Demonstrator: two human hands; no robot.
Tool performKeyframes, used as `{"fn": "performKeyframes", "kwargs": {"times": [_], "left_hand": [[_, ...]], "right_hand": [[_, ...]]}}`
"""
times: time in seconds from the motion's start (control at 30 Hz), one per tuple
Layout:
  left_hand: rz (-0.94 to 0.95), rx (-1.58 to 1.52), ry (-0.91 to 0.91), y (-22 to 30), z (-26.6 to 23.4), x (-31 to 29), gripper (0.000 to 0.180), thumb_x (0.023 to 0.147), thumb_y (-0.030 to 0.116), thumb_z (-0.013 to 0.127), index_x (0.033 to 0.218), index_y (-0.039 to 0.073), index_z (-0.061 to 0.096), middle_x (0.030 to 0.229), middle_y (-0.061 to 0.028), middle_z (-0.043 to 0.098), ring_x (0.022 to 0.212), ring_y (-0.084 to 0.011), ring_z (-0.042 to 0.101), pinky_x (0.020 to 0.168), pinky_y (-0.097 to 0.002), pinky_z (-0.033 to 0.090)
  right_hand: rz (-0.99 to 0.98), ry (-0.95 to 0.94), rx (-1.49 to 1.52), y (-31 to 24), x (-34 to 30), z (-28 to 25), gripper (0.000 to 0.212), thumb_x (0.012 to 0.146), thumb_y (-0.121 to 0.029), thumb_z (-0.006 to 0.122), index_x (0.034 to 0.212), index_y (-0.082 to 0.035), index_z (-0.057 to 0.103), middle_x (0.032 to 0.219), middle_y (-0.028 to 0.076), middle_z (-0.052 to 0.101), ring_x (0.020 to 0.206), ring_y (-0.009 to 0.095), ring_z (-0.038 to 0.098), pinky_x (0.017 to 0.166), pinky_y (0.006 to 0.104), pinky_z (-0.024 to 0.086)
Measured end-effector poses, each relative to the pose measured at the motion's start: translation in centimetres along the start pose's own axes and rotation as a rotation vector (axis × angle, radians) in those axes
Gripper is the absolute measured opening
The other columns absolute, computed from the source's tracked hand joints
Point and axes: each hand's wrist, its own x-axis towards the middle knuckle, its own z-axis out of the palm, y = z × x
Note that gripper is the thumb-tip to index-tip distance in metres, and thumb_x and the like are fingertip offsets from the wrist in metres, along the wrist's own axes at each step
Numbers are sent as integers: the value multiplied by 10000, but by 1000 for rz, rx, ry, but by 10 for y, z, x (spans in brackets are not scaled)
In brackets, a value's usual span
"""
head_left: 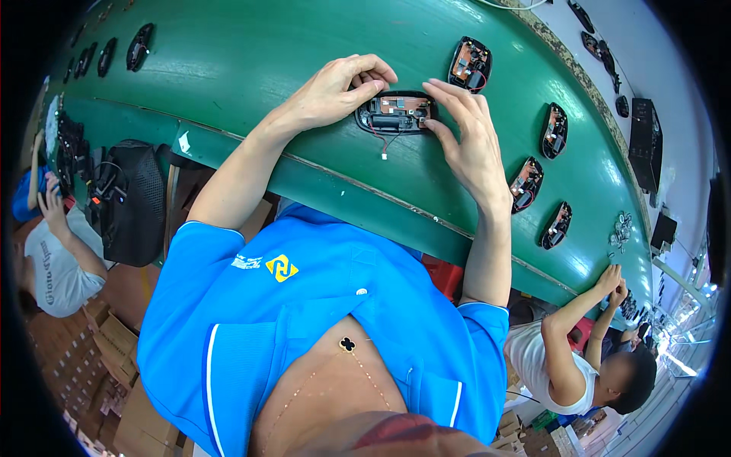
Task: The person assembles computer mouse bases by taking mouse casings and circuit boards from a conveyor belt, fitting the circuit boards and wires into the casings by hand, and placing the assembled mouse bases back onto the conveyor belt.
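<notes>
Black oval plastic housing [365,119] lay open side up on the glossy green tabletop [251,53], just right of the left hand [331,93] and under the right hand's [474,135] thumb, presumably so its insides could be reached. The left fingers curled, whether gripping anything one could not tell; the right hand spread loosely open, probably steadying the end. Inside showed a copper-brown circuit board [397,102] and black cylinder [390,122]; a thin red wire [374,135] trailed toward a small white connector [384,156].

Casing [397,114] on table [251,46], others [554,131] either side
</notes>
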Motion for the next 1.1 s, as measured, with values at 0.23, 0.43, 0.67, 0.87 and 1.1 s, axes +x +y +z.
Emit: {"fn": "performKeyframes", "kwargs": {"times": [0.23,0.43,0.67,0.87,1.1], "left_hand": [[-13,-4,-26,6,1,6,196,977,129,640,1124,11,692,927,-68,698,739,-106,568,644,-240,477],[-36,111,-166,26,0,8,264,946,128,677,1186,22,641,799,-52,681,594,-110,574,528,-249,443],[-198,49,-322,33,4,20,320,910,49,687,1208,21,572,686,-68,648,458,-142,585,405,-255,428],[-231,-3,-367,19,5,27,314,901,-12,671,1183,7,534,661,-99,634,438,-150,596,362,-259,458],[-247,-32,-400,21,2,31,316,909,-34,647,1192,1,511,663,-107,637,445,-152,601,364,-264,478]], "right_hand": [[108,73,102,-2,-15,4,508,864,-59,725,1364,-102,638,1308,72,640,1110,213,561,946,326,491],[137,-15,121,8,-14,2,508,873,-61,725,1372,-105,635,1302,74,643,1097,208,558,920,314,495],[158,103,141,4,-14,8,393,869,-59,726,1260,-84,697,1205,67,665,1037,197,562,878,303,489],[101,188,86,-13,-15,23,171,829,-73,749,999,-69,734,933,58,623,883,217,555,805,320,478],[146,47,-72,-24,4,24,75,819,-124,759,846,-76,709,824,33,554,794,219,517,742,320,454]]}}
